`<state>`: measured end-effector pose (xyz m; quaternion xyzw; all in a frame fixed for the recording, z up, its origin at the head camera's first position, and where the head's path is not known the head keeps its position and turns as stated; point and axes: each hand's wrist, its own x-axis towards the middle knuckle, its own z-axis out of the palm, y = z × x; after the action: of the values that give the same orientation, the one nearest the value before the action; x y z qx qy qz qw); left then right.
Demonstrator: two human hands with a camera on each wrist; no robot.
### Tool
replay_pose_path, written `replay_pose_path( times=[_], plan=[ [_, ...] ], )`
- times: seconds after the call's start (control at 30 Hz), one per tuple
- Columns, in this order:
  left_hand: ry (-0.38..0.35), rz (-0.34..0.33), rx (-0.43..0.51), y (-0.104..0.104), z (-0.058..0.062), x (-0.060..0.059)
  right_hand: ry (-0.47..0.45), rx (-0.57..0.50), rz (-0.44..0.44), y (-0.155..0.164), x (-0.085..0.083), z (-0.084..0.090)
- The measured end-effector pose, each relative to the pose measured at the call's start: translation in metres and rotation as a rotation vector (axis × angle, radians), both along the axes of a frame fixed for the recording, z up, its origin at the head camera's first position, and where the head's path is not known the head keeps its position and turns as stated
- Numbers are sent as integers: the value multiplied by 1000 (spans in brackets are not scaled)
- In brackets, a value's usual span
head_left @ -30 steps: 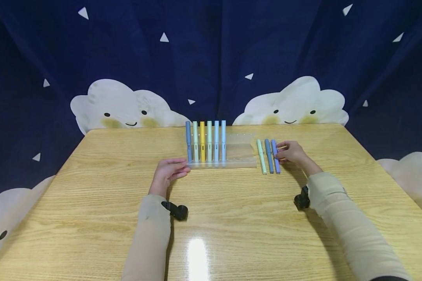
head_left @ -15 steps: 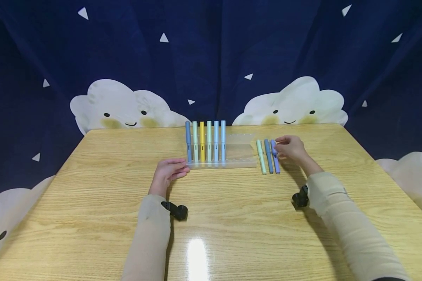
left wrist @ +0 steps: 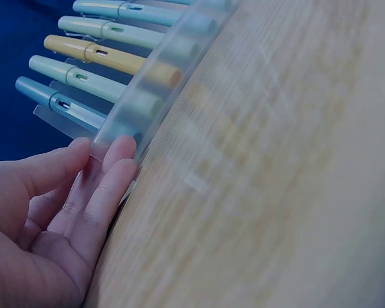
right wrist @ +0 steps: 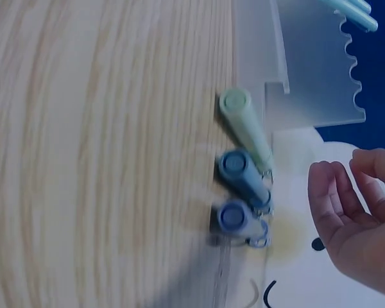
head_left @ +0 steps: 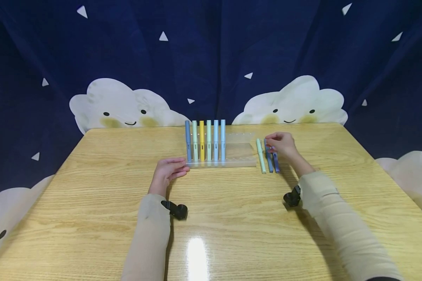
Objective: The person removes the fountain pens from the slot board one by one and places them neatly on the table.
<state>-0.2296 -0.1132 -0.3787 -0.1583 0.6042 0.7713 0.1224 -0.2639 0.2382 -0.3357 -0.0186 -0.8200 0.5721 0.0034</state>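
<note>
Near the table's middle stands a clear plastic pen stand, with several capped pens leaning in its left part, among them a yellow pen. My left hand pinches the stand's left end; the thumb and fingers meet at its front corner in the left wrist view. Three pens lie side by side right of the stand: a light green pen, a blue pen and a purple pen. My right hand hovers over the far ends of the blue and purple pens, fingers bent, thumb apart, holding nothing.
The wooden table reaches back to a dark blue curtain printed with white clouds. Unfilled notches line the stand's right part. A black wrist camera sits on the right sleeve, another camera on the left.
My right hand has shifted left and slightly away from me, from beside the purple pen to above the far ends of the purple and blue pens. The left hand stays at the stand.
</note>
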Motion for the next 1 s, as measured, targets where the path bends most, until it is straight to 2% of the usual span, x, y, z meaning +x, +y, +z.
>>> replay_pose_path(
  times=[0.27,1.0],
  plan=[
    [3,-4,5,1,0,0,28,-89,61,-18,1,-2],
    [1,-2,-10,0,0,0,69,-172,167,-72,0,-10]
  ],
)
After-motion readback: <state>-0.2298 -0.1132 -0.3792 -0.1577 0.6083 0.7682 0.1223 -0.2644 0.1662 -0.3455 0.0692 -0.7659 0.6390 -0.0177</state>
